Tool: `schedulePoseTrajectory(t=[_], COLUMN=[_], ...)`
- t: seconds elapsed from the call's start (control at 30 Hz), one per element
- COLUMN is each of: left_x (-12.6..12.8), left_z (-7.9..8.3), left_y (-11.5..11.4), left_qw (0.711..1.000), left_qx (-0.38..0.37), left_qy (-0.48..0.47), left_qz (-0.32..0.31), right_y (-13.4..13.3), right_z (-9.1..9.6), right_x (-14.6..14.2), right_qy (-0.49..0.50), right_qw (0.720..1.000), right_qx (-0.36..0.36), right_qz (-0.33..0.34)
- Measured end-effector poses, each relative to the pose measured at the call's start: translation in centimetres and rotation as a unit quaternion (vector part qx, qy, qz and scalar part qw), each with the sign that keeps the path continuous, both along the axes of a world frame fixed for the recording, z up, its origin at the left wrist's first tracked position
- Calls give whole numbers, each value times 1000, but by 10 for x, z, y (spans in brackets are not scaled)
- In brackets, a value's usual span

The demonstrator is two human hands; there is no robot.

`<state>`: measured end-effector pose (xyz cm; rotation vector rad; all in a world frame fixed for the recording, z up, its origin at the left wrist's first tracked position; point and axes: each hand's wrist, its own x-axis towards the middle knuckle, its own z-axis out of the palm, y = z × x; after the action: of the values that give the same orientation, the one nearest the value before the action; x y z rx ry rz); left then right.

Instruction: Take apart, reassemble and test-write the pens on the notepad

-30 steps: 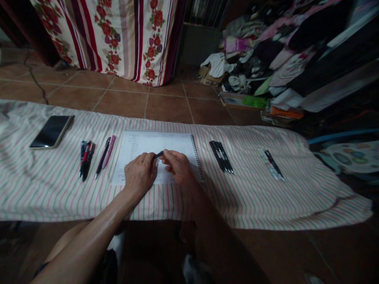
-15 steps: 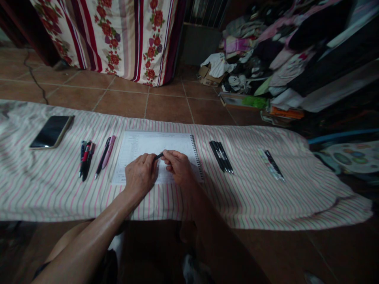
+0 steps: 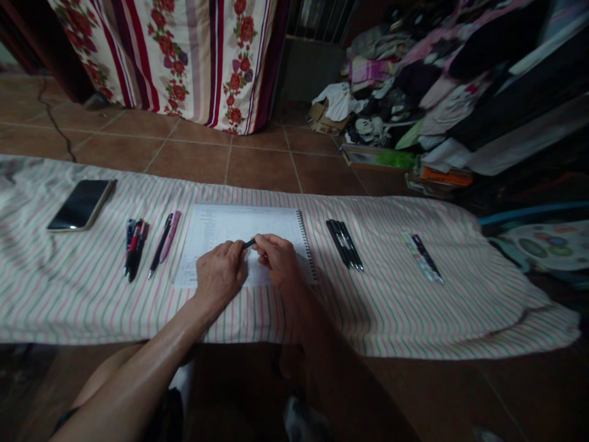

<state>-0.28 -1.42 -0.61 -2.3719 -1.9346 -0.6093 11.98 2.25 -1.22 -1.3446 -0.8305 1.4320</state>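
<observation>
Between my two hands is a black pen (image 3: 249,244), held over a spiral notebook (image 3: 257,216) with printed pages. My left hand (image 3: 219,268) is closed round one end of it and hides most of that part. The fingertips of my right hand (image 3: 276,255) pinch the other end. Several black pens (image 3: 344,244) lie side by side to the right of the notebook. To its left are a black pen (image 3: 161,245) and a pink pen (image 3: 170,237), with a small group of dark and red pens (image 3: 135,245) beyond them.
A striped cloth (image 3: 257,316) covers the long low surface. A phone (image 3: 80,205) lies at its left, and a slim clear packet (image 3: 423,258) at its right. Past the far edge are the tiled floor, a floral curtain (image 3: 197,67) and a heap of clothes (image 3: 391,80).
Both hands keep their hold on the black pen and have barely moved. Everything else lies as before.
</observation>
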Motion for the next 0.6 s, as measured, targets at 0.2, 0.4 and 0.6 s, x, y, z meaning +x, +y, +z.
schedulePoseTrajectory(t=[0.2,0.4,0.6], left_x=[0,-2,-2], left_z=[-1,0,-1], left_y=[1,2,3], left_qw=[1000,1000,1000], left_qx=[3,0,4], left_qy=[-5,-8,-3], left_qz=[13,29,29], right_y=[-1,-1,-2], right_z=[3,7,9], right_x=[-2,-3,-1], right_qy=[26,64,53], right_qw=[1000,998,998], right_qx=[-15,-25,-23], right_qz=[-6,-1,7])
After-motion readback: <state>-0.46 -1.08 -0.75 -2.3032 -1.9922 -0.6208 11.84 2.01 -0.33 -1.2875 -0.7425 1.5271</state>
